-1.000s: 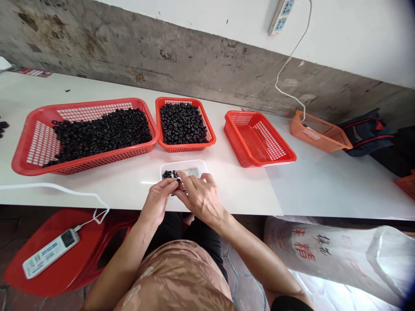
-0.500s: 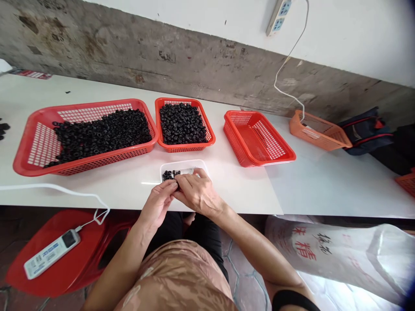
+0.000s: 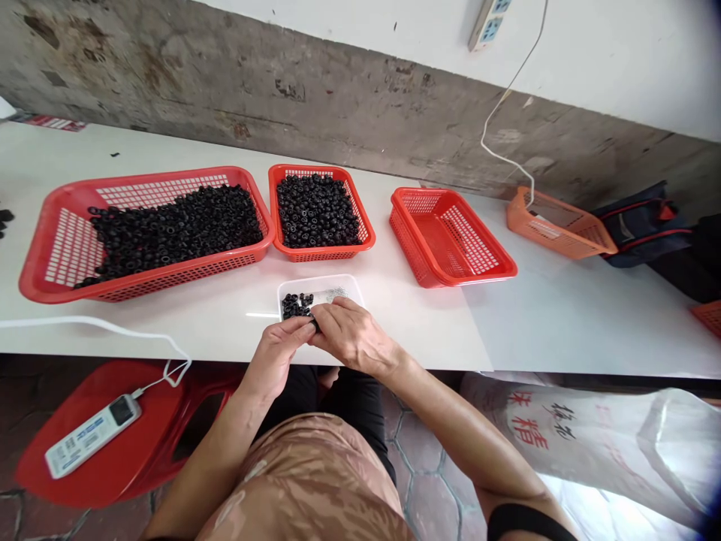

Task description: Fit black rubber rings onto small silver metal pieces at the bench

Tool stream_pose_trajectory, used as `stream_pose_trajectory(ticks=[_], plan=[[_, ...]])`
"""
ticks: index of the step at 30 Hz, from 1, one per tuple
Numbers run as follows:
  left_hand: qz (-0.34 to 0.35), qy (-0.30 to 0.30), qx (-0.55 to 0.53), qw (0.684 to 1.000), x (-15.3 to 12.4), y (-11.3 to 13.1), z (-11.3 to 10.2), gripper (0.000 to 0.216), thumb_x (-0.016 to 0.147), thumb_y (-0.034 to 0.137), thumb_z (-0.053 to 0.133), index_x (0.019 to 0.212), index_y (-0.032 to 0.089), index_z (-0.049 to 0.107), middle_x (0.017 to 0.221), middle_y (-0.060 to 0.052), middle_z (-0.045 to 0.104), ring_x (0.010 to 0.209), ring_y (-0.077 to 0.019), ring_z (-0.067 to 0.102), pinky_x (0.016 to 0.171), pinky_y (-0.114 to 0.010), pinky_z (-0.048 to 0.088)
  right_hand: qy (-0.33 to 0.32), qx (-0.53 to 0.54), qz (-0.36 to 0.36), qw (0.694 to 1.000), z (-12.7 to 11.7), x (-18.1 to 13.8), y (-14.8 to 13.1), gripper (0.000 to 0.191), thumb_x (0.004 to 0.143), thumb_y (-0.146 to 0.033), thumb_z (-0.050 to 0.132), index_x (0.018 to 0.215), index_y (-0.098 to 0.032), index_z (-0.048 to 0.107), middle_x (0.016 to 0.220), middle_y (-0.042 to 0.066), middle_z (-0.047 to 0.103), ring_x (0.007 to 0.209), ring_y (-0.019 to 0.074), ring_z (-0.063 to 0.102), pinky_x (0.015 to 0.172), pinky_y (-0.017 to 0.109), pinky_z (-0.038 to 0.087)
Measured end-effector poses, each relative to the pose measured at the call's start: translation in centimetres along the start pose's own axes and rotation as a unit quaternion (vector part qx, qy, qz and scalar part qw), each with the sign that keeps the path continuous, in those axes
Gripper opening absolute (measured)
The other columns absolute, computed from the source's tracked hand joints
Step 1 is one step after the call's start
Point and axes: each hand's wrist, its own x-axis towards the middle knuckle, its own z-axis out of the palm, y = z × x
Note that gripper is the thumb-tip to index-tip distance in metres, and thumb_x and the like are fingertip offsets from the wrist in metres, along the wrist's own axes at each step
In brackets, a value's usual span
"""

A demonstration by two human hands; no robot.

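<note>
small black rings lie heaped at the left end of a white plastic tray, near the edge of our white table. our left hand and right hand meet at the tray's near rim, fingers curled close together; we cannot tell whether they hold a ring. beyond, a large red basket and a smaller red basket hold more rings, with a third red basket to the right.

Big red Chinese letters, 味精, on the white sack. Thin black letters just above, too curly to read. Tiny print on the white remote, too small to read.
</note>
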Motion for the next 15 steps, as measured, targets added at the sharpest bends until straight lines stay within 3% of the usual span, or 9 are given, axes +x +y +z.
stream_pose_trajectory(ticks=[9,12,15], plan=[[-0.005,-0.007,0.03,1.0,0.1,-0.1,0.4,0.023,0.082,0.039,0.076,0.079,0.016,0.077,0.071,-0.003,0.066,0.073,-0.0159,0.054,0.075,-0.027,0.042,0.017,-0.022,-0.07,0.997,0.4,-0.3,1.1,0.039,0.108,-0.035,0.036,0.09,-0.012,0.063,0.079,0.006,0.066,0.069,0.0176,0.061,0.097,0.036,0.047],[0.001,-0.003,0.066,0.998,0.2,-0.5,0.2,0.029,0.085,0.043,0.072,0.077,0.016,0.075,0.068,-0.002,0.063,0.072,-0.016,0.055,0.074,-0.027,0.042,0.037,0.023,-0.04,0.998,1.1,-0.7,1.3,0.035,0.108,-0.032,0.038,0.09,-0.014,0.061,0.077,0.005,0.069,0.068,0.0155,0.063,0.101,0.036,0.044],[0.043,0.021,0.115,0.992,0.4,-0.7,-0.5,0.033,0.09,0.048,0.066,0.087,0.017,0.077,0.077,-0.004,0.069,0.08,-0.0184,0.06,0.076,-0.028,0.043,0.058,0.079,0.037,0.994,1.4,-1.4,1.1,0.027,0.106,-0.03,0.044,0.095,-0.014,0.061,0.08,0.004,0.073,0.071,0.014,0.067,0.101,0.036,0.043]])
